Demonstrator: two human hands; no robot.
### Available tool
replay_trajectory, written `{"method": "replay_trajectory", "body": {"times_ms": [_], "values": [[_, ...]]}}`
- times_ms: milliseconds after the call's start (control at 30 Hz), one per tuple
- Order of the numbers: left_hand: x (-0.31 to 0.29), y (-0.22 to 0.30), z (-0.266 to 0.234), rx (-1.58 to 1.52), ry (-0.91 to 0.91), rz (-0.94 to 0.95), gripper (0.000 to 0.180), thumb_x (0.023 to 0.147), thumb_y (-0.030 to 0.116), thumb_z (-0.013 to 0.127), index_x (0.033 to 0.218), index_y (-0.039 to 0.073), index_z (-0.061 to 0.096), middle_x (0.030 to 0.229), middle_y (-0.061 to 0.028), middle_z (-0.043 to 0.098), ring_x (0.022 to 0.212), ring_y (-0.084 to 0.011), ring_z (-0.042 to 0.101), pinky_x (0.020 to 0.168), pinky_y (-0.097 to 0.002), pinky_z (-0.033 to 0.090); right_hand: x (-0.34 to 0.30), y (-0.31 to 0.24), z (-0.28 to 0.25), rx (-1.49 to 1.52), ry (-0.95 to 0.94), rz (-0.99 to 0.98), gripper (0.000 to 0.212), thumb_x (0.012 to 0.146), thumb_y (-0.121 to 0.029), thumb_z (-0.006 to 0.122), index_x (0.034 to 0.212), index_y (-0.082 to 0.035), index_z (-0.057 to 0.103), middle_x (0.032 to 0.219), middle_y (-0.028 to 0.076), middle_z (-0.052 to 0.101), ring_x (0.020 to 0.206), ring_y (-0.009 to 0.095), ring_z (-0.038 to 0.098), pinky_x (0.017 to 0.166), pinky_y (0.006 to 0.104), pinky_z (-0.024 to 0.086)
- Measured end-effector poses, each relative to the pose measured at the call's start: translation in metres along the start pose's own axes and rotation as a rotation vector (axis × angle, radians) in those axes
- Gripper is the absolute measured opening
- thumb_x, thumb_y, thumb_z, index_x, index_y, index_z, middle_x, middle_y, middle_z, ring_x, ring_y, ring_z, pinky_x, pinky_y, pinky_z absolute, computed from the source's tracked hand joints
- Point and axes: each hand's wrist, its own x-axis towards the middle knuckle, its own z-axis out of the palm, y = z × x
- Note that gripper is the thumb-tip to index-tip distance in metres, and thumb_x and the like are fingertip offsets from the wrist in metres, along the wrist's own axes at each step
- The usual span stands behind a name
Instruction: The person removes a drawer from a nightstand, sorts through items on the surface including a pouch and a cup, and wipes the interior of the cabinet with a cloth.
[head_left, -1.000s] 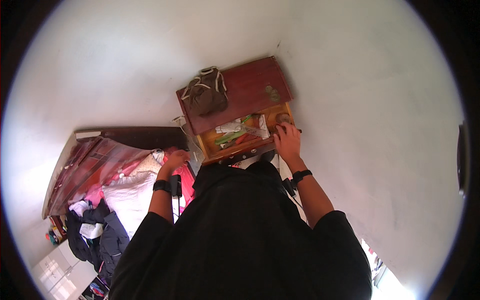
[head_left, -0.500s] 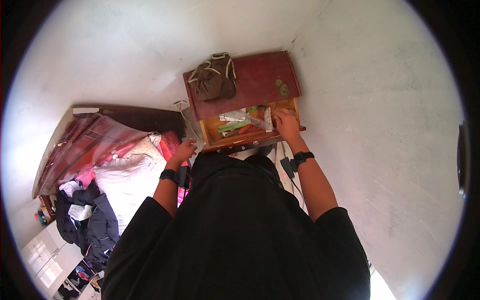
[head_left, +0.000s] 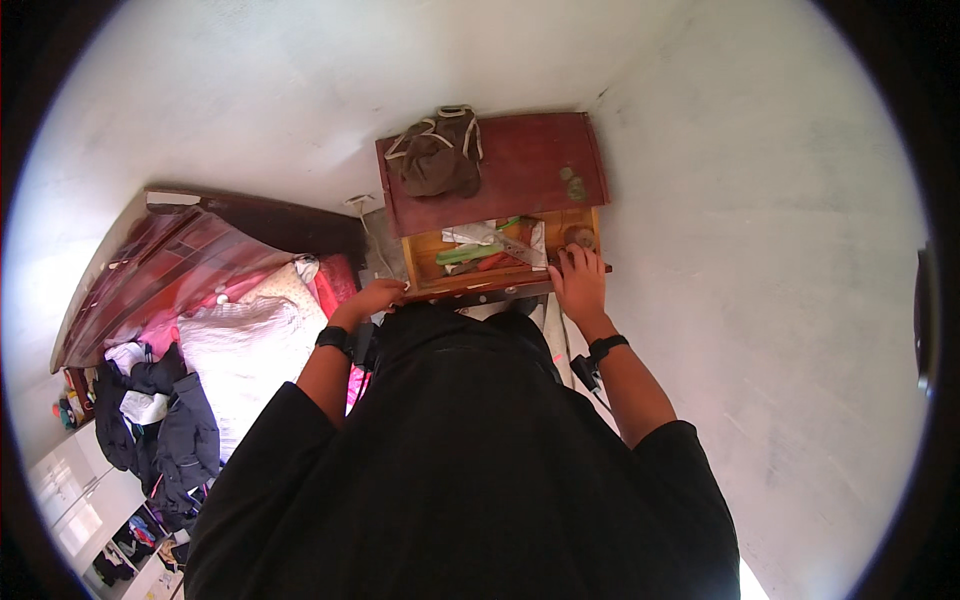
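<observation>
A: Since the earlier frames the view had swung a bit; the open drawer (head_left: 495, 262) sat higher and more central, and the right hand (head_left: 578, 285) had stayed on its front right edge. The left hand (head_left: 372, 298) had stayed low by the drawer's left corner.

B: Drawer position?

A: Pulled out from the red-brown nightstand (head_left: 520, 165), right in front of the person's torso. Inside: a green flat item (head_left: 468, 254), white papers (head_left: 470, 234), a red item (head_left: 497, 261), a round brownish thing (head_left: 579, 237) at the right end.

B: Right grip?

A: Fingers spread flat over the drawer's front rim, wide, holding nothing; fingertips near the round thing. Black wristband (head_left: 607, 346) on that wrist.

B: Left?

A: Fingers curled loosely, just beside the drawer's left front corner. Couldn't tell whether it gripped anything. Black watch (head_left: 334, 338) on the wrist.

B: Around it?

A: Dark brown bag with pale straps (head_left: 436, 160) on the nightstand top, two small round objects (head_left: 571, 181) near its right side. Bed (head_left: 200, 290) with pink and white bedding to the left, dark clothes (head_left: 165, 430) heaped at its lower end. White walls (head_left: 760, 250) behind.
</observation>
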Motion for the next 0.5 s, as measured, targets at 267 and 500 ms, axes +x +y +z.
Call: {"method": "replay_trajectory", "body": {"times_ms": [267,500], "values": [[-0.006,0.005,-0.002,0.127,-0.049,0.021,0.049,0.087,0.024,0.063,0.130,0.002,0.055,0.128,-0.0106,0.059,0.109,-0.0230,0.058,0.091,-0.0334,0.047,-0.030,0.009,-0.007,0.332,0.232,0.181,0.045,0.088,-0.012,0.057,0.131,-0.002,0.047,0.123,0.015,0.051,0.118,0.035,0.045,0.105,0.0476,0.032],[-0.003,0.006,-0.003,0.306,-0.081,0.129,0.061,0.088,0.029,0.064,0.135,-0.005,0.046,0.134,-0.0184,0.053,0.120,-0.0242,0.052,0.101,-0.0310,0.039,-0.058,0.013,0.008,0.631,0.227,0.521,0.038,0.090,-0.015,0.058,0.124,0.000,0.050,0.117,0.018,0.054,0.103,0.033,0.056,0.087,0.0440,0.046]]}}
